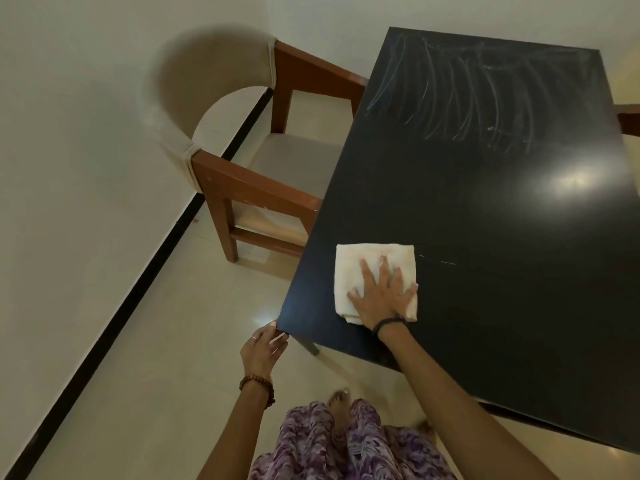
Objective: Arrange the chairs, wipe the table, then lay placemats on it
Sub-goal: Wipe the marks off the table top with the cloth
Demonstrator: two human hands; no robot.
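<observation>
A glossy black table (485,209) fills the right half of the view, with pale wipe streaks across its far end. A folded cream cloth (353,268) lies flat near the table's near left corner. My right hand (382,292) presses on the cloth with fingers spread straight. My left hand (263,349) touches the table's near left corner, thumb on top and fingers under the edge. A wooden chair (242,174) with a beige curved back and seat stands at the table's left side, its seat partly under the top.
A white wall with a black skirting strip (121,306) runs along the left, close behind the chair. Shiny cream floor tiles (173,393) lie between wall and table. Part of another chair's wooden arm (628,121) shows at the right edge.
</observation>
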